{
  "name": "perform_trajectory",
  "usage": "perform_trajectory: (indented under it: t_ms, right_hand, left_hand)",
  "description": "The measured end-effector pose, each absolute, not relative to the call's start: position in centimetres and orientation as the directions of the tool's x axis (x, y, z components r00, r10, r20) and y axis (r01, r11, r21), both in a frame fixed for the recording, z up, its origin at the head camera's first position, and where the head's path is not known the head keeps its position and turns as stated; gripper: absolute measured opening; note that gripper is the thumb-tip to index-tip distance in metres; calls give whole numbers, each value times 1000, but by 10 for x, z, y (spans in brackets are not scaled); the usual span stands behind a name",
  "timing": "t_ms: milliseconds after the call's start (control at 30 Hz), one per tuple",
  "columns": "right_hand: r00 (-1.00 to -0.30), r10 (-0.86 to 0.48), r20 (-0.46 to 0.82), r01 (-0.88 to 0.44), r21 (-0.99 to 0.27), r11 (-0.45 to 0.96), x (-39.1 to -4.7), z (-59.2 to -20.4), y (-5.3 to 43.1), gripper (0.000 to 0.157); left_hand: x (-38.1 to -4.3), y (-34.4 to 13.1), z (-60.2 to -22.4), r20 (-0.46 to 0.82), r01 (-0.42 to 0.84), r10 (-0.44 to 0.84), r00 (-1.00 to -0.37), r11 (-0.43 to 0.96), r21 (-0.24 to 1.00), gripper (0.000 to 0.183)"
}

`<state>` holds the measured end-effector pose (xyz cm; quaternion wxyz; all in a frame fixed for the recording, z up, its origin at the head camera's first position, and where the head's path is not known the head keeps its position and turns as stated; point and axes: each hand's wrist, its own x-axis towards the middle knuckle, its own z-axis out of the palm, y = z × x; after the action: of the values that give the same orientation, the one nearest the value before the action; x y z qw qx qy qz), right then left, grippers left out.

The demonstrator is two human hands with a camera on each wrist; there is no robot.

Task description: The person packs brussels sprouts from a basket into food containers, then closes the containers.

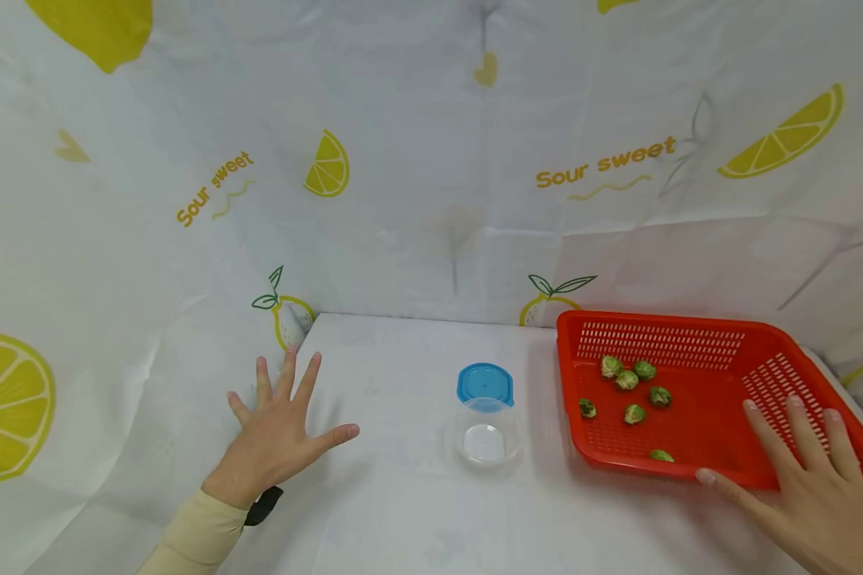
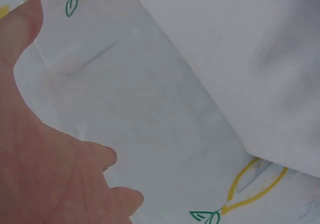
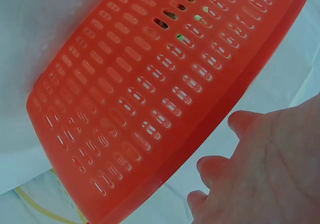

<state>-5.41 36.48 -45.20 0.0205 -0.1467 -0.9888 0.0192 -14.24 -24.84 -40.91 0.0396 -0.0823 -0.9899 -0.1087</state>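
My left hand (image 1: pixel 269 435) is held with its fingers spread over the left part of the white table, holding nothing. At the right, my right hand (image 1: pixel 820 487) also has straight, spread fingers and overlaps the near right rim of a red plastic basket (image 1: pixel 719 427). In the right wrist view its fingertips show just beside the slotted basket wall (image 3: pixel 150 94). Several Brussels sprouts (image 1: pixel 626 380) lie in the left half of the basket. Between the hands stands a clear round container (image 1: pixel 485 443), with a blue lid (image 1: pixel 485 383) just behind it, partly overlapped by its rim.
White sheeting (image 1: pixel 431 160) printed with lemons and words hangs behind the table and along its left side. The white table (image 1: pixel 417 511) runs up to it. Against the back right stands the basket, near the sheeting.
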Motion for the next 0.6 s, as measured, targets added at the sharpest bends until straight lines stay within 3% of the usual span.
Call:
perform_trajectory:
  t_ms: [300,600]
  right_hand:
    - [-960,278,42,276,-43,960,-54,-451,366,138]
    - [-983,169,69,157,-147,977,-61,-444,374,126]
  left_hand:
    - [-146,-245,-415,97,179,159,-983,947,265,121]
    - [-161,-224,-425,44,184,190,-981,834,519,117]
